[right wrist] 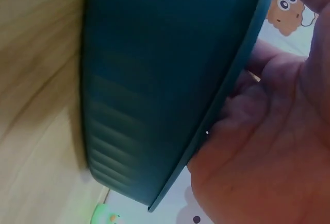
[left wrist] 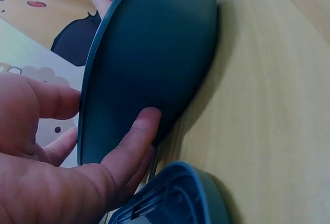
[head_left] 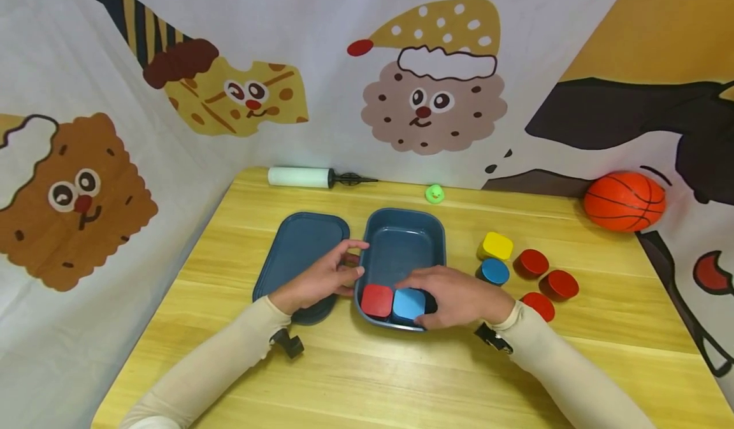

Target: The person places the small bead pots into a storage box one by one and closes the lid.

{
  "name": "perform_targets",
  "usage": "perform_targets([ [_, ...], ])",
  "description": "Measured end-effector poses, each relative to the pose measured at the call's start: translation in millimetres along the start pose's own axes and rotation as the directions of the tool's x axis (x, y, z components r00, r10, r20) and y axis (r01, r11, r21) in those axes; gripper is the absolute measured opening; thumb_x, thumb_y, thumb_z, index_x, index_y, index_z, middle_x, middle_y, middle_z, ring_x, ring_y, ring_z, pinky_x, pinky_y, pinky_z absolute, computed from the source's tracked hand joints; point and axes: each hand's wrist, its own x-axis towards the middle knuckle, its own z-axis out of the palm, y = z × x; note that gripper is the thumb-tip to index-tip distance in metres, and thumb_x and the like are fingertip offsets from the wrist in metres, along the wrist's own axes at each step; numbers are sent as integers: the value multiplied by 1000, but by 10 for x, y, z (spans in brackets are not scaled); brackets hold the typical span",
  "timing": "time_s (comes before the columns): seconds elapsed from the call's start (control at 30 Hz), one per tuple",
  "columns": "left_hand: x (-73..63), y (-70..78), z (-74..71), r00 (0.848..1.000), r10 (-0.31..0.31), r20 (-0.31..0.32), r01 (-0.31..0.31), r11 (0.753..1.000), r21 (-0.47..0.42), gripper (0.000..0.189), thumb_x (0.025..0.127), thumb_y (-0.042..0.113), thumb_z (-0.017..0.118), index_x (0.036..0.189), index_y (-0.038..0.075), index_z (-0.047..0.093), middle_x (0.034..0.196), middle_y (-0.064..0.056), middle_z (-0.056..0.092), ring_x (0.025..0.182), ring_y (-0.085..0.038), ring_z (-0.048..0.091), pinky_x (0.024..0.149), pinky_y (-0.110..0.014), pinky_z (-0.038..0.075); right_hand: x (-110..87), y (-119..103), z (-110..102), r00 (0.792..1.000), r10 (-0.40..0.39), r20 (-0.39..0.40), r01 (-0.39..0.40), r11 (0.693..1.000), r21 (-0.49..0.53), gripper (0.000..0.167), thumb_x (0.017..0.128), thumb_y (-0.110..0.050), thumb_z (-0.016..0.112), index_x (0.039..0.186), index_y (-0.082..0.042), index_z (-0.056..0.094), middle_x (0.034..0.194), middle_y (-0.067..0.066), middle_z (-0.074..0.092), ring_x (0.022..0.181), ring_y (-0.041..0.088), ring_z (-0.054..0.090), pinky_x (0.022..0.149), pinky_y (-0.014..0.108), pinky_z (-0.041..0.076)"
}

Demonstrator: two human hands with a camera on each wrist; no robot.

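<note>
A dark blue-green rectangular box (head_left: 401, 250) stands open-topped on the table. In its near end sit a red rounded-square block (head_left: 377, 300) and, beside it, a blue rounded-square block (head_left: 409, 305). My right hand (head_left: 459, 295) reaches over the box's right wall and pinches the blue block between thumb and fingers; in the right wrist view the wall hides those fingertips. My left hand (head_left: 323, 276) touches the box's left side. The left wrist view shows its fingers (left wrist: 131, 141) against the outer wall and rim. Under the left hand lies the matching lid (head_left: 304, 247).
To the box's right stand a yellow block (head_left: 496, 246), a blue round block (head_left: 494, 271) and three red round blocks (head_left: 531, 263). Along the back are a white hand pump (head_left: 301, 177), a green toy duck (head_left: 434, 194) and an orange toy basketball (head_left: 625, 201), before a printed cloth.
</note>
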Motion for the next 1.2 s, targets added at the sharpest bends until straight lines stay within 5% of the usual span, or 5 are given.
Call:
perform_targets([
  [0.33,14,27,6,1000,-10,-1,10,1000,7,59,110,21,60,162,21,33,150,-24,42,115,-24,63,94,-47,61,29,15,-40,998,-34,58,33,999,32,59,89,-35,87,143,-23,65,133,-8,71,112,10,65,98,39,56],
  [0.57,7,14,17,1000,-13,2,13,1000,-4,58,110,22,59,162,19,32,149,-24,42,115,-24,63,92,-46,62,16,29,-32,999,-34,40,31,997,74,56,90,-36,87,141,-22,67,127,-8,71,98,8,63,87,30,56],
  [0.97,-5,16,41,1000,-13,-4,13,1000,0,58,111,22,58,162,20,31,148,-26,42,113,-24,63,93,-46,61,-88,30,-93,991,-30,-128,46,991,124,48,94,-30,83,137,-16,69,125,2,73,99,16,68,86,40,59],
  [1.2,-5,34,48,1000,-7,-16,7,1000,7,57,110,22,59,161,23,34,147,-26,42,111,-23,62,92,-45,61,-238,105,-162,957,1,-289,37,992,123,46,91,-26,86,134,-21,71,120,0,75,101,17,69,74,32,59],
])
